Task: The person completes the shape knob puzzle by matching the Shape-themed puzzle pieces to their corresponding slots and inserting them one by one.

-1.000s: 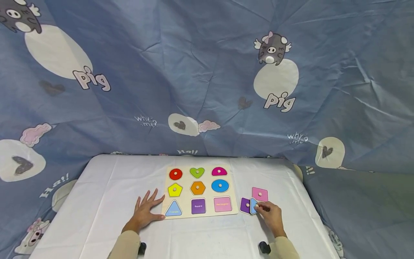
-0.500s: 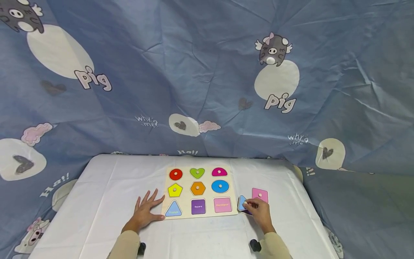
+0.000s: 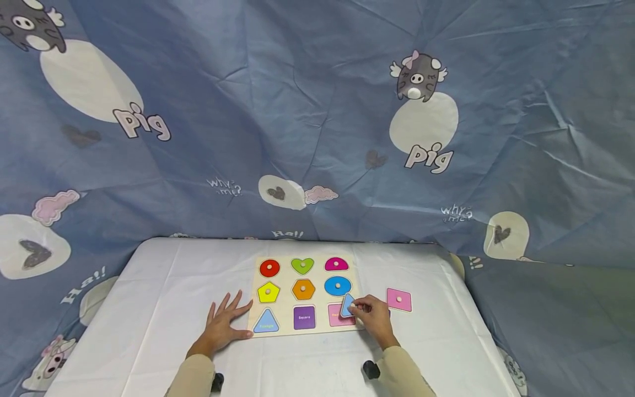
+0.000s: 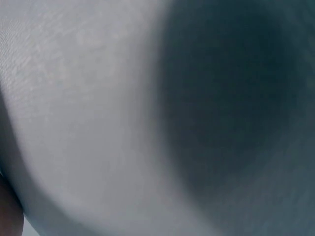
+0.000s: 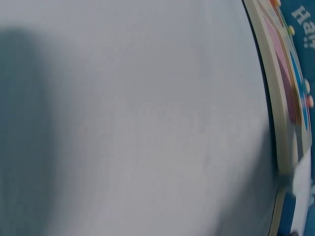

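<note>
My right hand (image 3: 375, 320) pinches the knob of a blue triangle puzzle piece (image 3: 346, 306), which is over the pink rectangle recess (image 3: 335, 315) of the wooden shape puzzle board (image 3: 285, 326). Spread at the board's left edge, my left hand (image 3: 220, 327) touches it with thumb and forefinger. Other recesses show a blue triangle (image 3: 267, 322) and a purple square (image 3: 304, 317). A pink knobbed piece (image 3: 405, 301) lies right of the board. Behind the right hand, a purple piece (image 3: 389, 314) is almost wholly hidden. The right wrist view catches the board's edge (image 5: 273, 93).
Red circle (image 3: 269, 272), green heart (image 3: 302, 270), magenta half-circle (image 3: 337, 267), yellow pentagon (image 3: 268, 296), orange hexagon (image 3: 303, 294) and blue oval (image 3: 331, 286) pieces sit in the board. A white cloth (image 3: 297, 364) covers the table, with a blue pig-print curtain (image 3: 317, 121) behind.
My right hand has carried the blue triangle piece leftward, from above the purple piece beside the board to over the board's lower right corner. The left hand has stayed put.
</note>
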Demonstrator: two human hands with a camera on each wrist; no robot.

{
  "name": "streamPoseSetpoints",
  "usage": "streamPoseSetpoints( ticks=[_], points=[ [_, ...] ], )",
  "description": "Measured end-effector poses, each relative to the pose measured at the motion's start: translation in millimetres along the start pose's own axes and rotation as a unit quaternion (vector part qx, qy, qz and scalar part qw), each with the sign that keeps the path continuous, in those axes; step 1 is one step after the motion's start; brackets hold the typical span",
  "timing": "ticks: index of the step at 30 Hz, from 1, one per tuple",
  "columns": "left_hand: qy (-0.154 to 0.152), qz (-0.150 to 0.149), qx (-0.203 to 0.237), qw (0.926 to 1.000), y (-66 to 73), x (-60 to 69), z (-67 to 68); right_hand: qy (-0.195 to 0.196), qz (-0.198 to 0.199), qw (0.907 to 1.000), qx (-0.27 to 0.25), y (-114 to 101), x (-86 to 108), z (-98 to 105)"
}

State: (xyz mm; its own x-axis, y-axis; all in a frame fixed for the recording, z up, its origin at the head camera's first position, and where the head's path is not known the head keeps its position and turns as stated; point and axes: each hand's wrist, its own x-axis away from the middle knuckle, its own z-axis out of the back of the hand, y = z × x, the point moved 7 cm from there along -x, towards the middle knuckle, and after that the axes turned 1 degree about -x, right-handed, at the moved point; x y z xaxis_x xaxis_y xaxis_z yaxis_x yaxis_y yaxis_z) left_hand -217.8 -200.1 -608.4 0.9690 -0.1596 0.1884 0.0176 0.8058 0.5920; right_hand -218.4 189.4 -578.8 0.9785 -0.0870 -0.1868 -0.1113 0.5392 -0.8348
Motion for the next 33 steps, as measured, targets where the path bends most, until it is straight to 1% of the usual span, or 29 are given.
streamPoseSetpoints(
  ticks=[3, 7, 12, 22, 27, 33],
  points=[
    [0.0, 0.001, 0.003, 1.0, -0.4, -0.9, -0.7, -0.003, 0.012, 0.9999, 0.002, -5.0, -2.2, -8.5],
    [-0.003, 0.0, 0.004, 1.0, -1.1, -2.0, -1.8, -0.008, 0.026, 0.9995, -0.013, -12.9, -4.6, -17.6],
    [0.001, -0.007, -0.002, 1.0, -1.0, -0.8, 0.2, -0.03, 0.025, 0.9987, -0.034, -21.9, -5.8, -30.5],
    [0.0, -0.012, -0.008, 0.9999, 2.4, 1.2, 0.9, -0.063, 0.016, 0.9978, -0.008, -37.3, -10.4, -58.4],
    [-0.002, -0.012, -0.008, 0.9999, 2.3, 0.1, 1.3, -0.065, 0.03, 0.9973, -0.018, -46.6, -12.5, -70.2],
    [-0.003, -0.01, -0.011, 0.9999, 2.5, 0.3, 1.0, -0.063, 0.023, 0.9968, -0.044, -54.5, -14.6, -82.2]
  ],
)
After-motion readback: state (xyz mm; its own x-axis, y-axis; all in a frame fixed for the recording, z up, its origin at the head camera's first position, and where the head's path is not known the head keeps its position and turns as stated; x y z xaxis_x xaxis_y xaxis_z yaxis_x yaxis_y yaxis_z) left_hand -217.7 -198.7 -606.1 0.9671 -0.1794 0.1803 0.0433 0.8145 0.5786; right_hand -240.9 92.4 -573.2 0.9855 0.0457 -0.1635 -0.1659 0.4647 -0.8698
